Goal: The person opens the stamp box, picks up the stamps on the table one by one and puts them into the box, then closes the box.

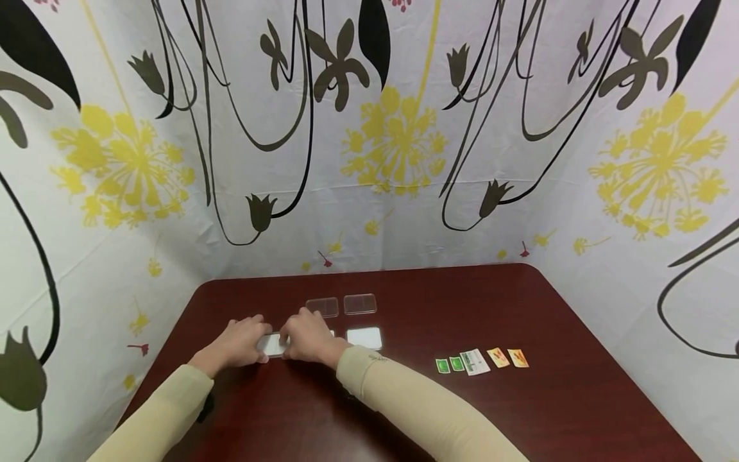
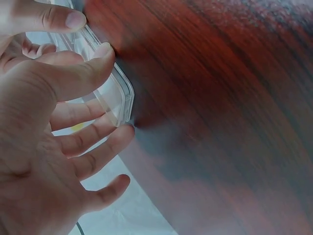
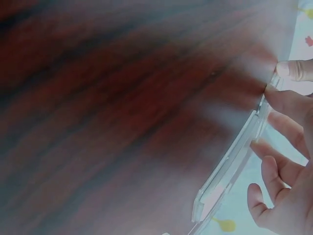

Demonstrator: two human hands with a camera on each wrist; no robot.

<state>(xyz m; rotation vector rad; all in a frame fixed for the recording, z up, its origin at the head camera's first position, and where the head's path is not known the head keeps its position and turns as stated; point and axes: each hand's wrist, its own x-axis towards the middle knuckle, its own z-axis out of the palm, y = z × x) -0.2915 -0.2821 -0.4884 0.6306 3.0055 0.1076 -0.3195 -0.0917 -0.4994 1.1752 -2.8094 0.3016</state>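
Note:
A small flat clear plastic case [image 1: 271, 345] with a pale inside lies on the table's left part, between both hands. My left hand [image 1: 239, 340] holds its left end, thumb on the near edge and fingers reaching over to the far side, as the left wrist view shows. At the right end my right hand [image 1: 308, 337] pinches the same case, its thumb close to the left thumb. In the right wrist view a second clear case [image 3: 215, 188] lies just beside the right fingers. The right hand mostly hides that one in the head view.
Another white-looking case [image 1: 364, 338] lies to the right. Behind are two clear, empty-looking lids, the left lid [image 1: 322, 307] and the right lid [image 1: 360, 304]. Farther right lie two green stickers [image 1: 450, 364], a white printed label [image 1: 475, 362] and two orange stickers [image 1: 508, 358]. Patterned cloth [image 1: 369, 231] surrounds the table.

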